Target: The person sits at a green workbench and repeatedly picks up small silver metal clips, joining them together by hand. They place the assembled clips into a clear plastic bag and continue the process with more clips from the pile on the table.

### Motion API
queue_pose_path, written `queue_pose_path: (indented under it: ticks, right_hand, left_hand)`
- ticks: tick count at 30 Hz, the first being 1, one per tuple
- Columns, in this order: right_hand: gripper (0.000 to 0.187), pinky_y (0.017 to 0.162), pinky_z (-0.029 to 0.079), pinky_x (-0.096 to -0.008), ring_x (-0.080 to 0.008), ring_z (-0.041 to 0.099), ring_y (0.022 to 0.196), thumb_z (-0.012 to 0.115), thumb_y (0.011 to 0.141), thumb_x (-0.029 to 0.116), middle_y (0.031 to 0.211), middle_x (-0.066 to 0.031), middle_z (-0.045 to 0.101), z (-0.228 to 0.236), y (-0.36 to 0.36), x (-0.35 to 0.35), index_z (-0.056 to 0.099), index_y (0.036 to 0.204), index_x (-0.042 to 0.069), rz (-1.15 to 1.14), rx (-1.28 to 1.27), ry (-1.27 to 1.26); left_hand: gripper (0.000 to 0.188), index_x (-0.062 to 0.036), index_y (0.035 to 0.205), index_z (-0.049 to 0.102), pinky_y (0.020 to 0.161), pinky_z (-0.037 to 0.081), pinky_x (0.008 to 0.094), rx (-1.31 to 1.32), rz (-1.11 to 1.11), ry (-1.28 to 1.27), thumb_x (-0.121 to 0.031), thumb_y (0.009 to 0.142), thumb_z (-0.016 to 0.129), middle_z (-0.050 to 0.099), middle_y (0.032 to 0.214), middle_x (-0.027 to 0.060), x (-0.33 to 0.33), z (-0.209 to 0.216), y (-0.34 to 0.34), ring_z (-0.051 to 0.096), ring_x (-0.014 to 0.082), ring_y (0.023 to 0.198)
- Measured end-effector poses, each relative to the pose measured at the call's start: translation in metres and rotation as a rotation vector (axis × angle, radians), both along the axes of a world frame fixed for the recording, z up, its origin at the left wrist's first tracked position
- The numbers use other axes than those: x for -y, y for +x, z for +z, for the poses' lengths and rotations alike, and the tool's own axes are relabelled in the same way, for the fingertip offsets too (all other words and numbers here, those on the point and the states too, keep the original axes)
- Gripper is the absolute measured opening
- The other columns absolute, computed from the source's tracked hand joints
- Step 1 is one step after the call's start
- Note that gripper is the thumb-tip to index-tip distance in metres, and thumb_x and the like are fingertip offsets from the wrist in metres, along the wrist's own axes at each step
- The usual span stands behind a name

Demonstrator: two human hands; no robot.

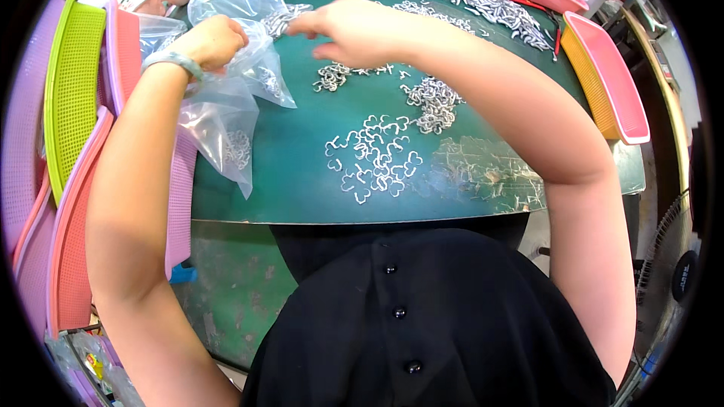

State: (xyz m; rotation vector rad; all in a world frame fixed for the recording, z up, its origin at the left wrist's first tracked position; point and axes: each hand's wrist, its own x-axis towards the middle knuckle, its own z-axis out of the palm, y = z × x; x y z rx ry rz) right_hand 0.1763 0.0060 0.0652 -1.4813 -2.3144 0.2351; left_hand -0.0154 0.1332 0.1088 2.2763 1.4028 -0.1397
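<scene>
My left hand (215,41) is closed, its fingers curled on a clear plastic bag (256,60) that hangs over the table's left side. A few small metal pieces show through the bag's lower part. To the right of it, my right hand (343,30) has its fingers stretched leftward and the thumb apart. Its fingertips reach a small heap of grey metal pieces (283,21) by the bag; I cannot tell whether they touch. Another clear bag (226,139) with small pale hooks inside lies below my left hand. Loose curved metal hooks (377,154) are spread near the table's front.
Denser heaps of hooks (434,104) and longer grey metal pieces (501,11) lie farther back on the green table (294,173). Plastic baskets, one lime green (75,83), stand stacked at the left. A pink-and-yellow basket (607,79) sits at the right edge.
</scene>
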Motion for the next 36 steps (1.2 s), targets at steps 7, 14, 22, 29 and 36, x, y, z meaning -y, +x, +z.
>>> queue_pose_path:
  ticks: [7, 14, 22, 29, 36]
  right_hand:
    - [0.025, 0.085, 0.046, -0.0410, -0.0316, 0.055, 0.096, 0.071, 0.073, 0.009, 0.096, -0.0123, 0.058, -0.018, 0.058, 0.135, 0.066, 0.097, 0.003, -0.064, 0.193, -0.033]
    - [0.018, 0.087, 0.044, -0.0382, -0.0286, 0.052, 0.099, 0.070, 0.071, 0.007, 0.102, -0.0103, 0.057, -0.040, 0.058, 0.164, 0.065, 0.087, 0.005, -0.146, 0.162, 0.090]
    - [0.020, 0.089, 0.041, -0.0391, -0.0275, 0.050, 0.106, 0.071, 0.074, 0.014, 0.111, -0.0104, 0.056, -0.040, 0.046, 0.161, 0.066, 0.092, 0.006, -0.156, 0.121, 0.169]
    - [0.011, 0.091, 0.040, -0.0390, -0.0272, 0.049, 0.107, 0.069, 0.073, 0.011, 0.110, -0.0092, 0.058, -0.050, 0.053, 0.161, 0.066, 0.082, 0.005, -0.191, 0.107, 0.182]
    - [0.010, 0.093, 0.042, -0.0412, -0.0299, 0.049, 0.109, 0.069, 0.071, 0.006, 0.111, -0.0099, 0.057, -0.045, 0.058, 0.164, 0.064, 0.079, 0.004, -0.118, 0.002, 0.142]
  left_hand:
    - [0.027, 0.0021, 0.108, 0.064, 0.086, 0.049, 0.0370, 0.339, -0.393, 0.714, -0.014, 0.089, 0.053, 0.067, 0.101, 0.0186, 0.056, 0.021, 0.000, 0.063, 0.0300, 0.097]
    - [0.030, 0.0005, 0.114, 0.060, 0.094, 0.045, 0.0406, 0.500, -0.779, 0.293, -0.006, 0.085, 0.058, 0.060, 0.115, 0.0190, 0.161, -0.041, 0.028, 0.058, 0.0360, 0.106]
    - [0.032, -0.0022, 0.115, 0.061, 0.100, 0.039, 0.0442, 0.391, -0.824, 0.373, -0.005, 0.083, 0.059, 0.055, 0.123, 0.0140, 0.166, -0.097, 0.034, 0.048, 0.0356, 0.118]
    - [0.017, -0.0027, 0.097, 0.066, 0.085, 0.046, 0.0397, 0.637, -0.701, 0.284, -0.004, 0.080, 0.063, 0.059, 0.099, 0.0125, 0.162, -0.102, 0.045, 0.057, 0.0318, 0.096]
    - [0.019, -0.0062, 0.095, 0.066, 0.079, 0.046, 0.0389, 0.617, -0.761, 0.264, -0.005, 0.077, 0.066, 0.057, 0.088, 0.0108, 0.159, -0.101, 0.076, 0.056, 0.0301, 0.089]
